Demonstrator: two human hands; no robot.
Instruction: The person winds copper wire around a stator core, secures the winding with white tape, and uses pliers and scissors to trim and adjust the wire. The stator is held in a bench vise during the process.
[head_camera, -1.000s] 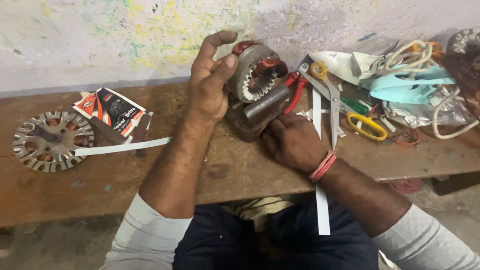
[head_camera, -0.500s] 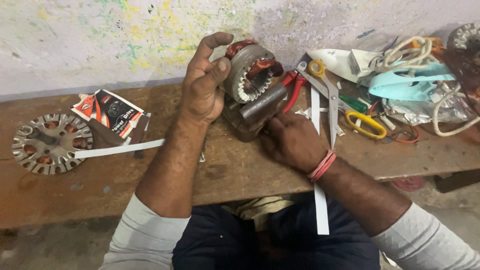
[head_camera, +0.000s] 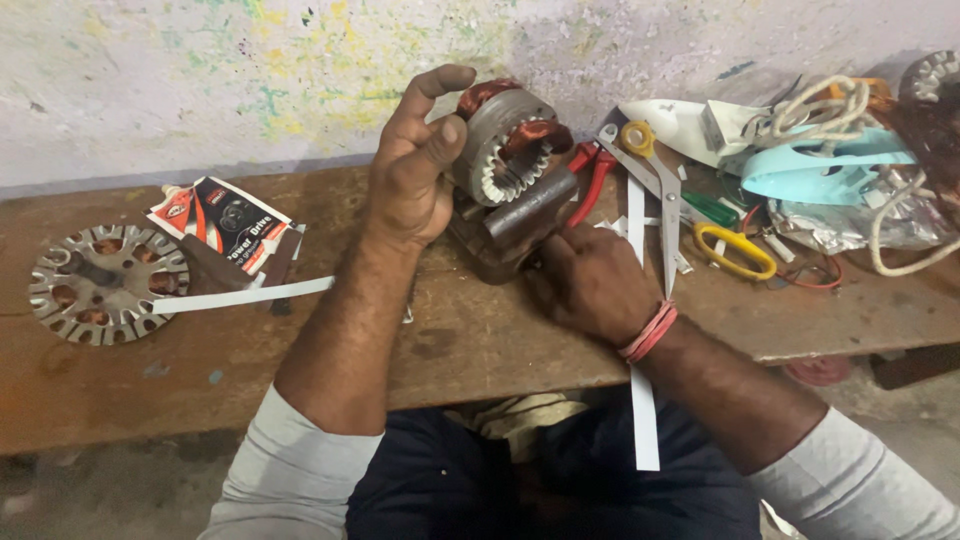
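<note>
A round motor core (head_camera: 507, 140), a ring of stacked metal with copper-coloured windings, stands tilted on edge at the back of the wooden bench (head_camera: 480, 340), close to the stained wall (head_camera: 200, 80). The left hand (head_camera: 412, 170) grips its left rim, thumb pressed on the near face and fingers curled over the top. A dark metal bar (head_camera: 530, 207) pokes out of the core's opening towards the person; the right hand (head_camera: 590, 285) is closed low beside the bar's near end, but what its fingers pinch is hidden.

Just right of the core lie red-handled pliers (head_camera: 592, 180) and a pair of scissors (head_camera: 655, 190) with yellow handles. A long white strip (head_camera: 640, 400) runs under the right wrist and hangs over the bench edge. Further right is a heap with a pale blue iron shell (head_camera: 820, 165) and white cord (head_camera: 830, 105). To the left lie a printed packet (head_camera: 225, 230), another white strip (head_camera: 250, 295) and a flat slotted metal disc (head_camera: 105, 282).
</note>
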